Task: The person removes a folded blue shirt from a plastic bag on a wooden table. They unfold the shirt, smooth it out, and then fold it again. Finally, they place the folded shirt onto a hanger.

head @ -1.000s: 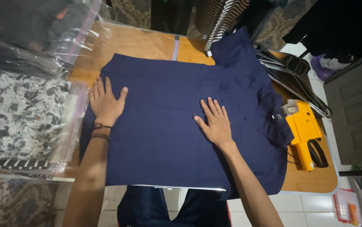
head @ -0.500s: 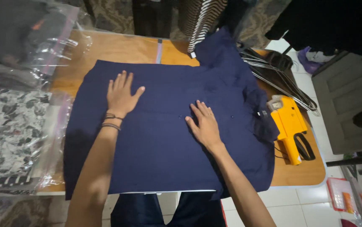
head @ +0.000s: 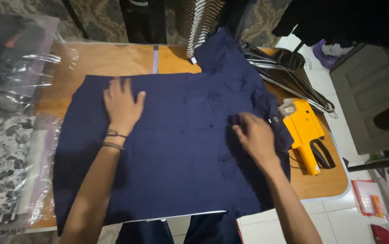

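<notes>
**Navy shirt spread flat, both hands on the cloth**

Wooden worktop (head: 108, 61) under dim light, tiled floor off to the right. Navy shirt (head: 176, 158) laid face up across most of it, collar end toward the far edge, near hem hanging just over the front edge.

Handling, by the look of it: thin woven cloth, soft and limp, light, no stiffness of its own. Likely to crease and slide on the smooth wood rather than resist. Not fragile. Best taken at a seam, a hem or a folded edge, pinched between thumb and fingertips; pressed flat elsewhere to keep it from travelling.

Left hand (head: 121, 105) flat on the upper left part of the shirt, palm down, fingers spread apart and straight, gripping nothing, only pressing. 2 thin bands at the wrist.

Right hand (head: 254, 135) on the right side of the shirt near the button line, fingers curled together and bent down onto the cloth at a fold. Seems to pinch a bit of fabric, though the fingertips are hidden under the knuckles, so cannot tell for certain.

Just beside the right hand, clear of the shirt: yellow price-label gun (head: 304, 131). Beyond it, wire hangers (head: 289, 77). Along the left, clear plastic bags (head: 22, 72) of folded garments.
</notes>
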